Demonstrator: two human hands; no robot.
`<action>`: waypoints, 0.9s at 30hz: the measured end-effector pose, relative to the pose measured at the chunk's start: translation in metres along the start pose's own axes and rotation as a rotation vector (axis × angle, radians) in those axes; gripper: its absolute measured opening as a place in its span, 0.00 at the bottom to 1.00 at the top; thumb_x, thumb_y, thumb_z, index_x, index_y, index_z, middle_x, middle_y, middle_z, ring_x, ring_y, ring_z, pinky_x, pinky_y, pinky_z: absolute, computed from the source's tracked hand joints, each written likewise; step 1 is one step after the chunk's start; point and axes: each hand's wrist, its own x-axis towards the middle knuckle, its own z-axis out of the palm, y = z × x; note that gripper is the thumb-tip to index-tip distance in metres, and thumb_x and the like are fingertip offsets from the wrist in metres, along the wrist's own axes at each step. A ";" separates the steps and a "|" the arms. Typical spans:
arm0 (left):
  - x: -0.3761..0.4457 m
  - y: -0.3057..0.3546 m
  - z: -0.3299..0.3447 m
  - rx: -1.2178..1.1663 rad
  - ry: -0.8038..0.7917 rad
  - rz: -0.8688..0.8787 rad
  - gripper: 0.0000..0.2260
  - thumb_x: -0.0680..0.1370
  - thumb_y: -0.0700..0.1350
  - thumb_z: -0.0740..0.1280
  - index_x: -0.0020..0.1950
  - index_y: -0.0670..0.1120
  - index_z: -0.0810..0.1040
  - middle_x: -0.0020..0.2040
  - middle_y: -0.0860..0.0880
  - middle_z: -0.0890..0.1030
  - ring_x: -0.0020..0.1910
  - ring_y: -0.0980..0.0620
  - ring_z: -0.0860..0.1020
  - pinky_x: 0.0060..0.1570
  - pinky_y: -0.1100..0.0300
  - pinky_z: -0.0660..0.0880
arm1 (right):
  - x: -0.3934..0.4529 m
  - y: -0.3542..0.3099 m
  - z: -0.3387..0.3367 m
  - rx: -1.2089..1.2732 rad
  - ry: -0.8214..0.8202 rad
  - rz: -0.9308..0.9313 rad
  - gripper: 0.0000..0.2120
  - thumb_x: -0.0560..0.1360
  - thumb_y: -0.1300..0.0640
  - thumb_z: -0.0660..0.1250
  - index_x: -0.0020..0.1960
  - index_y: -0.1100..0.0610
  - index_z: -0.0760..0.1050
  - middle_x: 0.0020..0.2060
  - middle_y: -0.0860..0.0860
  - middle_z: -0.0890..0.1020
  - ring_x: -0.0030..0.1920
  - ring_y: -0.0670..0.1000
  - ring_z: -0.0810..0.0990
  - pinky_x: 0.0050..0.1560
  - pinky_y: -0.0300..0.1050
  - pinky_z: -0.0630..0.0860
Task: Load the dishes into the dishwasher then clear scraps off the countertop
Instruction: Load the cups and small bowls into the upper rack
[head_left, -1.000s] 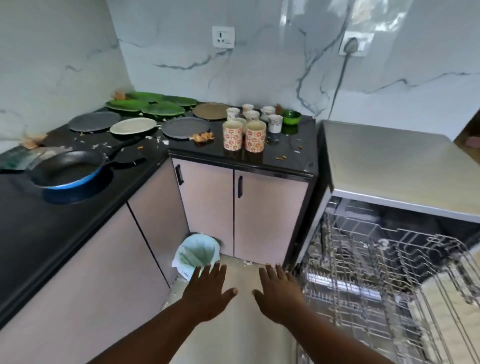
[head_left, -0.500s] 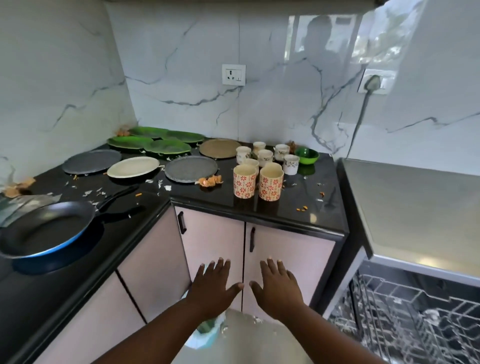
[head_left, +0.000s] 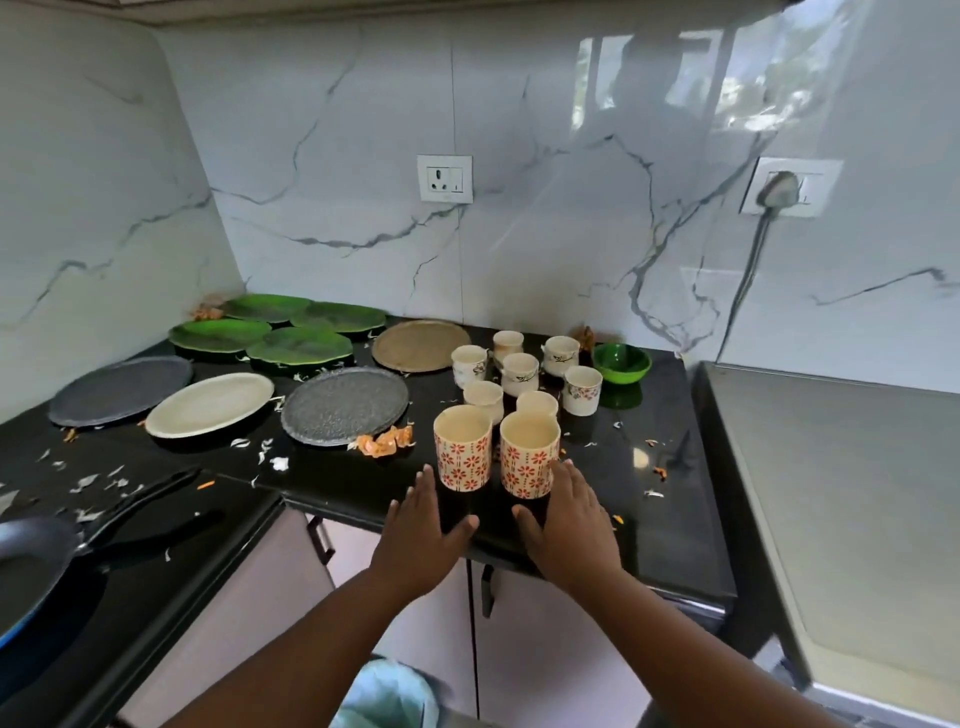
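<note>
Landmark = the pair of tall floral mugs near the front edge of the black countertop (head_left: 670, 525).

Counts:
- 2 floral mugs: left one (head_left: 462, 448), right one (head_left: 529, 453). Cylindrical, cream inside, red flower print, upright, just beside each other.
- 7 small white cups (head_left: 520, 373) clustered right behind the mugs, some w/ printed motifs.
- 1 green bowl (head_left: 621, 362) behind-right of the mugs, glossy, round.
- 4 green plates (head_left: 300, 346) far behind-left, wavy leaf-like rims, overlapping.
- 1 tan round plate (head_left: 421, 345) behind the mugs, matte.
- 2 grey speckled plates: one (head_left: 344, 398) just left of the mugs, one (head_left: 120, 383) further left.
- 1 cream oval plate (head_left: 209, 397) between the two grey ones.
- 1 dark frying pan (head_left: 36, 561), blue outside, far left-front, handle pointing toward the mugs.

Scraps: orange peel pile (head_left: 383, 442) just left of the mugs, touching the near grey plate's rim; white and orange bits scattered left and right of the mugs.

Hands: left hand (head_left: 422, 525) flat, fingers straight and slightly spread, fingertips just short of the left mug. Right hand (head_left: 566, 519) same, fingers straight, tips next to the right mug's base; contact can't tell. Neither grips anything.

Room: bare counter strip in front of and right of the mugs. Steel dishwasher top (head_left: 831, 493) right of the counter. Bin w/ light liner (head_left: 389, 696) below, on the floor.
</note>
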 end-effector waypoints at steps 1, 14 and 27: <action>0.008 0.002 -0.001 -0.054 0.023 -0.011 0.41 0.78 0.61 0.62 0.79 0.46 0.40 0.80 0.45 0.50 0.78 0.47 0.50 0.75 0.51 0.44 | 0.007 0.001 0.000 0.046 0.018 0.017 0.39 0.76 0.41 0.64 0.78 0.55 0.48 0.77 0.54 0.56 0.77 0.54 0.55 0.74 0.51 0.58; 0.092 -0.010 0.014 -0.651 0.077 -0.011 0.42 0.66 0.46 0.80 0.74 0.50 0.60 0.68 0.52 0.71 0.63 0.56 0.70 0.60 0.60 0.69 | 0.072 0.002 0.028 0.651 0.097 0.253 0.50 0.54 0.36 0.76 0.70 0.44 0.57 0.66 0.46 0.70 0.65 0.48 0.72 0.66 0.53 0.72; 0.102 -0.015 0.017 -0.701 -0.020 0.170 0.42 0.63 0.46 0.81 0.72 0.53 0.64 0.62 0.57 0.72 0.62 0.54 0.72 0.61 0.53 0.72 | 0.055 -0.007 0.026 0.756 0.235 0.292 0.41 0.58 0.49 0.80 0.65 0.42 0.62 0.56 0.38 0.76 0.58 0.41 0.76 0.53 0.35 0.75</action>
